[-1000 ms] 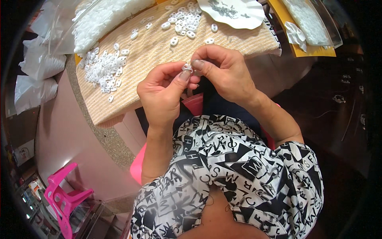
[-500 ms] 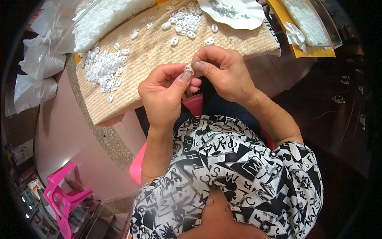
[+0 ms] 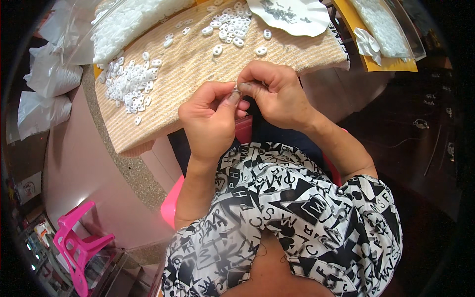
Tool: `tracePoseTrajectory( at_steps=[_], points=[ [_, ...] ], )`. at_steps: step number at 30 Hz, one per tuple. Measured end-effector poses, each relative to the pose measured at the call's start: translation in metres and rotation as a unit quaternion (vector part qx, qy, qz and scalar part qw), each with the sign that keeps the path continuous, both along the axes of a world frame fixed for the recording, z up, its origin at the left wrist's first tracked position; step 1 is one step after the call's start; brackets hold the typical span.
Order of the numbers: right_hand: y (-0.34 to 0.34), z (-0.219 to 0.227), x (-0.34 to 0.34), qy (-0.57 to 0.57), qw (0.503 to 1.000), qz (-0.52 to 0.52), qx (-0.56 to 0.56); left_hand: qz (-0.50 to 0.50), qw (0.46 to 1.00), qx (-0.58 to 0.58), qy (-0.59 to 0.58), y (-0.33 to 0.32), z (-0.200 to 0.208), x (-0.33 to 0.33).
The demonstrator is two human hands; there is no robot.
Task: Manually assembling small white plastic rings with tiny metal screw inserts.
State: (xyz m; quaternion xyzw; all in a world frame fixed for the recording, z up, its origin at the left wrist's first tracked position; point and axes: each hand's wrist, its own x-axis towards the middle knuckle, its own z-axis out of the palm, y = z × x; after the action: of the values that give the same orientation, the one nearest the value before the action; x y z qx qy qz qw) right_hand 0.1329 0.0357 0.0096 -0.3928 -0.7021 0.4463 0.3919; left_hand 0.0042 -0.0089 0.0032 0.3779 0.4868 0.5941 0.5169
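Note:
Just in front of the table's near edge, my left hand (image 3: 209,121) pinches a small white plastic piece (image 3: 236,88) between thumb and forefinger. My right hand (image 3: 283,96) meets it from the right with thumb and forefinger pressed together; whatever they grip is hidden. Most of the white piece is covered by the fingertips. Ahead on the striped cloth (image 3: 190,64) lie loose white oval pieces with two holes (image 3: 232,24). A larger pile of small white pieces (image 3: 129,86) is at the left. Thin metal bits lie on the cloth near my hands.
A white wavy-rimmed dish (image 3: 316,27) with small dark metal parts stands at the far right of the table. Bulging clear bags of white pieces (image 3: 128,29) sit at the back left and right. A pink plastic stool (image 3: 81,242) is on the floor at lower left.
Both hands have drawn closer together, the left shifting slightly right. The fingertips now cover more of the white piece. The piles on the cloth look the same.

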Motion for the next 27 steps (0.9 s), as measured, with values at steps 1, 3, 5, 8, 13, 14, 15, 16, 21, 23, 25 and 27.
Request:
tracePoseTrajectory(
  at_steps=[1,3,5,8,13,14,15,16,21,23,25,27],
  points=[
    [0.0,-0.001,0.0,0.0,1.0,0.0,0.0,0.0,1.0,0.006,0.015,0.0,-0.001,0.0],
    [0.001,-0.003,-0.001,-0.011,1.0,0.0,0.003,0.0,0.999,0.012,0.03,0.0,-0.005,0.001],
    [0.002,-0.006,-0.001,-0.009,0.999,0.01,-0.043,0.018,1.0,0.019,-0.004,0.003,-0.01,0.002],
    [0.007,-0.007,-0.002,0.043,0.994,0.022,-0.096,0.033,0.998,0.04,-0.046,0.005,-0.017,0.003],
    [0.018,0.001,0.007,0.16,0.963,0.052,-0.213,0.022,0.993,0.019,-0.116,0.011,-0.016,-0.002],
    [0.02,0.002,0.011,0.149,0.958,0.079,-0.233,0.016,0.991,0.005,-0.132,0.011,-0.016,-0.003],
    [0.022,0.001,0.012,0.149,0.958,0.079,-0.232,0.017,0.991,0.006,-0.132,0.012,-0.016,-0.004],
    [0.024,0.0,0.013,0.14,0.961,0.075,-0.228,0.015,0.989,-0.002,-0.145,0.012,-0.016,-0.004],
    [0.025,-0.005,0.014,0.109,0.97,0.077,-0.204,0.012,0.986,-0.021,-0.167,0.013,-0.016,-0.004],
    [0.023,-0.004,0.012,0.147,0.958,0.093,-0.228,0.006,0.986,-0.016,-0.163,0.013,-0.019,-0.006],
    [0.026,0.0,0.011,0.096,0.98,0.062,-0.163,0.018,0.986,-0.02,-0.164,0.013,-0.019,-0.008],
    [0.035,-0.004,0.013,0.033,0.997,-0.001,-0.063,0.03,0.986,-0.019,-0.165,0.016,-0.021,-0.011]
  ],
)
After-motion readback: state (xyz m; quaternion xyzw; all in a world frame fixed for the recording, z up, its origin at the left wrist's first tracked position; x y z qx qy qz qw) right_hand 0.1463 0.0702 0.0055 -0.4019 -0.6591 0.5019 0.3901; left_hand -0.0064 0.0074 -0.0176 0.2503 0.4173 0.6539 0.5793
